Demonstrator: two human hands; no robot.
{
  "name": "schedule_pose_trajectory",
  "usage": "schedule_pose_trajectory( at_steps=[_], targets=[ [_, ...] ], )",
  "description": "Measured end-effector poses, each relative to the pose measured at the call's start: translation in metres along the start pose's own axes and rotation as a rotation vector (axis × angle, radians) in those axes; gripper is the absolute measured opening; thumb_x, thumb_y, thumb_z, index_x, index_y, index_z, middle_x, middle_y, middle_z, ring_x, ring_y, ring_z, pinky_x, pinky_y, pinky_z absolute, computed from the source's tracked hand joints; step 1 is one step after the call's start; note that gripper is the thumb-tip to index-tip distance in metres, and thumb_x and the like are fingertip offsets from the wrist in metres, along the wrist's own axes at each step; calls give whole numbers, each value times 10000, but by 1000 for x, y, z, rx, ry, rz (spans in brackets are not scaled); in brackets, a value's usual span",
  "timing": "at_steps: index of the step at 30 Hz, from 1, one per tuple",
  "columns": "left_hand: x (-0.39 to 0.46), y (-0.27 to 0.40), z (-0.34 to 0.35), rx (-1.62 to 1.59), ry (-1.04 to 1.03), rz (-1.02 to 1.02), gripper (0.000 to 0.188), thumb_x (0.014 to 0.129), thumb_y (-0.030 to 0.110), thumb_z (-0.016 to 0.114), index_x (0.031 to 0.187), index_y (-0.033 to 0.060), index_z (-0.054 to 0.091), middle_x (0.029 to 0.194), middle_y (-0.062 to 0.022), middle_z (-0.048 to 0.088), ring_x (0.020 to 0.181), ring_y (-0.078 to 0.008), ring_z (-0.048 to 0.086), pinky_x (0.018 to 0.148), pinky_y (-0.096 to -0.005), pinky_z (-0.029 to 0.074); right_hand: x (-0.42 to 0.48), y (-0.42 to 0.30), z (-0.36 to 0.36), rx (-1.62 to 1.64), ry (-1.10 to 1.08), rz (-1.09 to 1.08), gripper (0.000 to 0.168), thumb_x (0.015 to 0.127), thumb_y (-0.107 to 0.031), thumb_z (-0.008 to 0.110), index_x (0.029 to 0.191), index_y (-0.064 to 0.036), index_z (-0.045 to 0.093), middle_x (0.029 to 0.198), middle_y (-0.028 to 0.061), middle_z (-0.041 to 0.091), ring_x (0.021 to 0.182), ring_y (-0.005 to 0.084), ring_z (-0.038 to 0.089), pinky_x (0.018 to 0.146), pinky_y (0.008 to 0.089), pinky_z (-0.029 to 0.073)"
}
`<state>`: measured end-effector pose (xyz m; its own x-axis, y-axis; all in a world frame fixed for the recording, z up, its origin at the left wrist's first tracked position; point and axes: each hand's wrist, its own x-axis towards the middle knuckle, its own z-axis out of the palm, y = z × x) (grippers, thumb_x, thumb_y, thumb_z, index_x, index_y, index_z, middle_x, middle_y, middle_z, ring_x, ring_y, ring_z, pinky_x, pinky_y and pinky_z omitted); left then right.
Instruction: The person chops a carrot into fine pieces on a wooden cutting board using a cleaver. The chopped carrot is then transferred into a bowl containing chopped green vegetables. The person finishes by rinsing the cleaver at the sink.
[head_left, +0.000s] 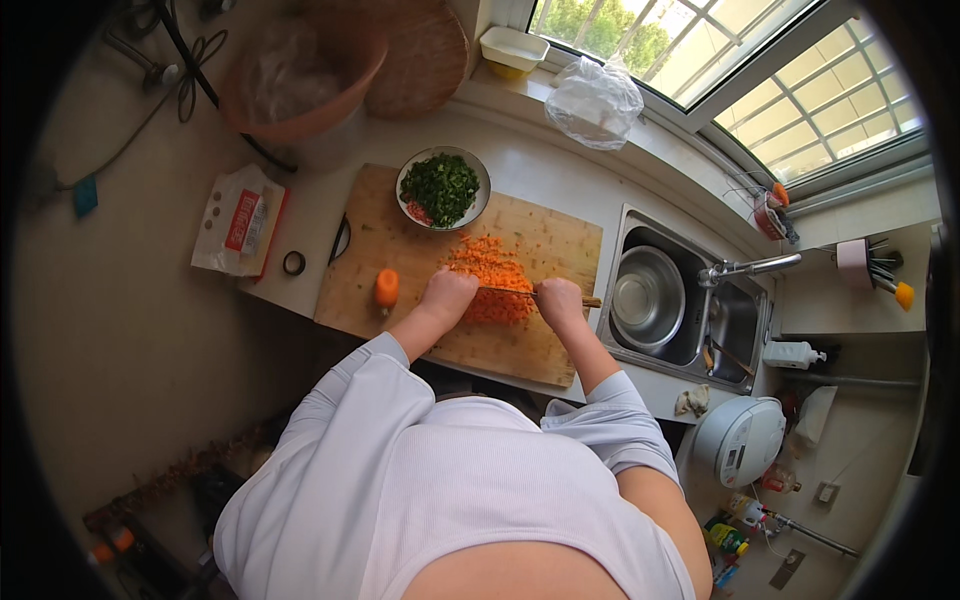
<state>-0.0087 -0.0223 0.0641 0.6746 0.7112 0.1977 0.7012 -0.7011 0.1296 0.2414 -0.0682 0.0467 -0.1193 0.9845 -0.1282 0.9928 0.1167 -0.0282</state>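
Note:
My right hand (559, 301) is closed around the handle end of a kitchen knife (506, 291), whose wooden grip sticks out to the right. At the other end of the blade, my left hand (450, 291) is closed on its tip. The blade lies across a heap of chopped carrot (491, 262) on a wooden cutting board (551, 360). Left of my left hand rests a piece of whole carrot (387, 289). A bowl (484, 196) with chopped greens (448, 187) and some pinkish bits stands on the board's far edge.
A double steel sink (622, 225) holding a metal basin (652, 296) adjoins the board on the right, with a faucet (750, 268) behind. Left are a plastic package (238, 225) and a dark ring (294, 262). A rice cooker (742, 442) stands at lower right, near a crumpled cloth (691, 401).

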Motion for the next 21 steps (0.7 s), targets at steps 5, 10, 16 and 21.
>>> schedule_pose_trajectory(
  at_steps=[5,10,16,21],
  targets=[
    [3,-4,4,19,-15,2,66,753,85,594,700,124,598,662,-77,656,654,-244,675,714,-374,534,4,4,16,11,-11,3,131,786,-197,644,706,-111,702,678,121,658,685,309,669,585,439,523],
    [16,-10,7,8,-4,33,61,750,86,597,701,123,598,657,-75,654,657,-240,676,702,-365,527,9,10,16,26,41,13,126,785,-209,654,725,-112,706,683,120,657,686,319,663,593,442,523],
    [14,-9,4,35,-7,29,77,754,83,597,696,134,597,651,-60,653,653,-230,676,698,-369,526,11,9,5,25,-21,26,119,782,-202,660,721,-110,706,699,118,657,726,322,663,611,442,524],
    [21,-13,8,24,-50,-2,79,754,88,598,694,140,600,651,-60,652,651,-234,673,684,-371,526,15,9,16,30,-43,32,112,780,-198,665,721,-112,706,694,113,654,733,317,664,608,443,521]
  ],
)
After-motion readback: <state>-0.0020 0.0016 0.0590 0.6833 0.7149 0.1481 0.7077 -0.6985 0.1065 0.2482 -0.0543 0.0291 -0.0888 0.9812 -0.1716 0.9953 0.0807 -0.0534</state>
